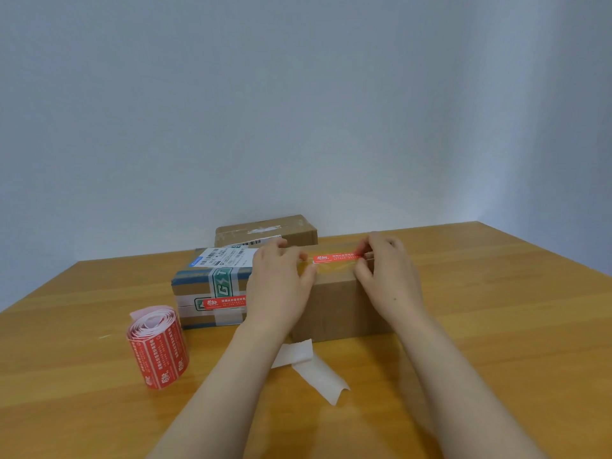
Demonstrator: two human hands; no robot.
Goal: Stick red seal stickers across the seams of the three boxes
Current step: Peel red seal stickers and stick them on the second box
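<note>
A plain brown box (334,303) stands in front of me on the wooden table (496,326). A red seal sticker (336,258) lies stretched over its top. My left hand (278,286) pinches the sticker's left end and my right hand (387,276) pinches its right end. To the left sits a taped box (208,286) with a shipping label on top and a red sticker (225,302) on its front face. A third brown box (265,230) stands behind, against the wall.
A roll of red seal stickers (157,347) stands at the left front of the table. Two strips of white backing paper (311,366) lie in front of the plain box, between my forearms. A pale wall rises behind the table.
</note>
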